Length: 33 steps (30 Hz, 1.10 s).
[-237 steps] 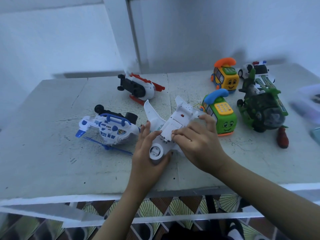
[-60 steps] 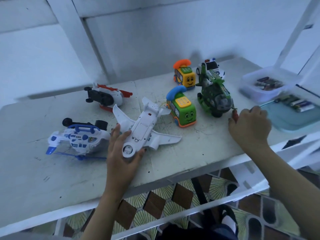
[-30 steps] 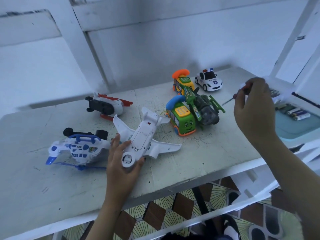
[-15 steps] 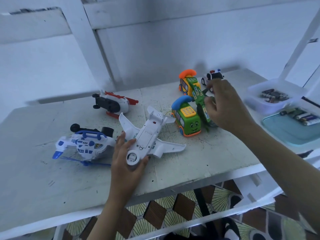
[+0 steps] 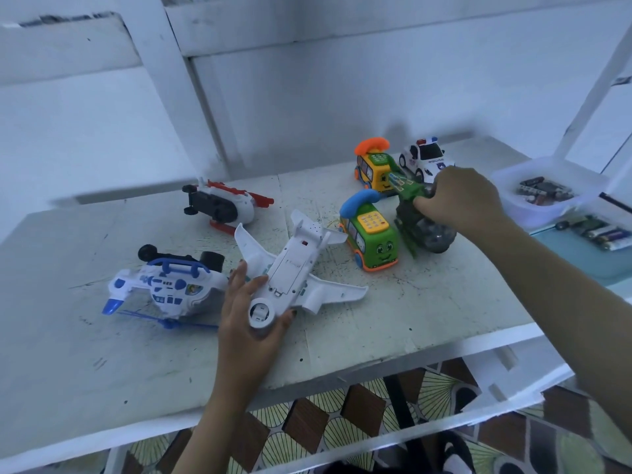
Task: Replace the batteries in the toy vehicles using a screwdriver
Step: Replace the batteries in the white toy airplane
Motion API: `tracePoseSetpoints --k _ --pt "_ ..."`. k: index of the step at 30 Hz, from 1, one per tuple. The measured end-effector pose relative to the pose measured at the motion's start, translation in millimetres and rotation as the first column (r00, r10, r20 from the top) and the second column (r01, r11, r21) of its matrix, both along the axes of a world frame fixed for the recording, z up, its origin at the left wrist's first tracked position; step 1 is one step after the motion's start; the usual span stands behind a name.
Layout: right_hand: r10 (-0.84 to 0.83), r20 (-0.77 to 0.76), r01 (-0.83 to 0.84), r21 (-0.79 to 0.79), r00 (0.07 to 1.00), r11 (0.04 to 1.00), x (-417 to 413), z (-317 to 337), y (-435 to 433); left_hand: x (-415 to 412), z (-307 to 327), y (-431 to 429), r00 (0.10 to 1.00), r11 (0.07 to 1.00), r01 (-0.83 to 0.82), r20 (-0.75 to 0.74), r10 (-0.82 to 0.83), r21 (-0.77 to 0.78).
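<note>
A white toy airplane (image 5: 294,265) lies belly-up in the middle of the table (image 5: 427,302). My left hand (image 5: 246,323) holds its nose, thumb and fingers curled around it. My right hand (image 5: 461,200) reaches across to the green toy helicopter (image 5: 420,230) and grips its top with curled fingers. No screwdriver shows in this hand or on the table. Loose batteries (image 5: 605,234) lie on a teal tray (image 5: 581,265) at the right edge.
Beside the helicopter stand a green phone bus (image 5: 372,234), a yellow phone bus (image 5: 371,165) and a police car (image 5: 425,159). A blue-and-white helicopter (image 5: 164,289) and a red-and-white one (image 5: 222,206) lie at the left. A clear tub (image 5: 513,176) of parts sits at the far right.
My right hand left the airplane, picked up a red-handled screwdriver at the right, then came down onto the green helicopter, which has shifted toward the green bus. My left hand stayed on the airplane.
</note>
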State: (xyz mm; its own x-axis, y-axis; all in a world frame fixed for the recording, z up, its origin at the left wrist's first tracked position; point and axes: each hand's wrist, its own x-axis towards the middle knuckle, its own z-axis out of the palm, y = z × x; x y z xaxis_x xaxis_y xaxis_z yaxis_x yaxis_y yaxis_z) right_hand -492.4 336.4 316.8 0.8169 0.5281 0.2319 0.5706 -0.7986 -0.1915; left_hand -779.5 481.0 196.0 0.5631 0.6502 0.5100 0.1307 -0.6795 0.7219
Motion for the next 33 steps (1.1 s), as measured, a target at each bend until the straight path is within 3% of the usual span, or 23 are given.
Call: tracePoseSetpoints --k 9,13,18,21,24,27,33 --pt "-0.123 -0.132 0.119 -0.036 0.984 0.992 27 0 -16 1 -1 0 1.000 1.000 -0.020 0.018 0.020 -0.020" --pt "-0.111 0.029 0.108 0.090 0.993 0.990 15 5 -17 1 -1 1 0.999 0.999 -0.026 0.024 0.026 -0.031" --pt "0.205 0.190 -0.265 0.390 0.960 0.882 -17 24 0 1 1 -1 1.000 0.999 -0.024 0.013 0.024 -0.047" --pt "0.360 0.272 -0.445 0.394 0.892 0.804 -39 34 13 -1 1 -1 1.000 0.999 -0.018 0.014 0.018 -0.047" --pt "0.424 0.304 -0.513 0.340 0.853 0.788 -65 37 23 -2 0 0 1.000 0.999 -0.013 0.015 0.014 -0.050" --pt "0.505 0.244 -0.561 0.364 0.828 0.743 -84 34 31 -1 -1 0 1.000 0.998 -0.016 0.018 0.017 -0.057" --pt "0.724 0.054 -0.568 0.660 0.688 0.491 -120 18 45 -1 -2 1 1.000 1.000 -0.015 0.004 0.015 -0.013"
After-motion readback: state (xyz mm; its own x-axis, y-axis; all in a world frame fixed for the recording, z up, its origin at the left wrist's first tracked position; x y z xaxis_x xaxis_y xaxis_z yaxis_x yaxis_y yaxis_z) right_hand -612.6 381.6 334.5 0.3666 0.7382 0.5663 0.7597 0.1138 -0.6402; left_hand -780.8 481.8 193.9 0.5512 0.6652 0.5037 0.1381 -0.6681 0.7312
